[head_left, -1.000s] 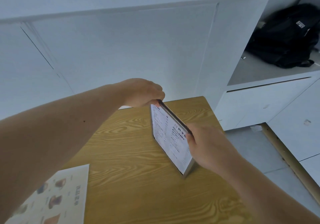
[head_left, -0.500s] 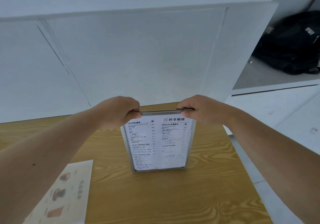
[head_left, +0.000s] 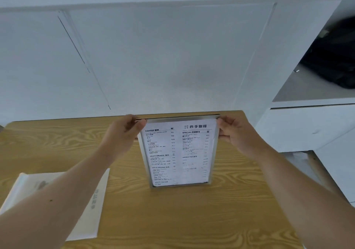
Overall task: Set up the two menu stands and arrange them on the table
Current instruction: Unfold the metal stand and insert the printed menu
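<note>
Both the left hand (head_left: 123, 133) and right hand (head_left: 233, 133) are pinching the upright menu stand (head_left: 177, 152) at centre frame on the tabletop (head_left: 172, 220); releasing unevenly risks tipping it backward.

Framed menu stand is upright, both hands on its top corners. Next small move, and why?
Probably let go with both hands: the silver-framed menu stand stands upright on the wooden table, while the second menu lies flat at left.
</note>
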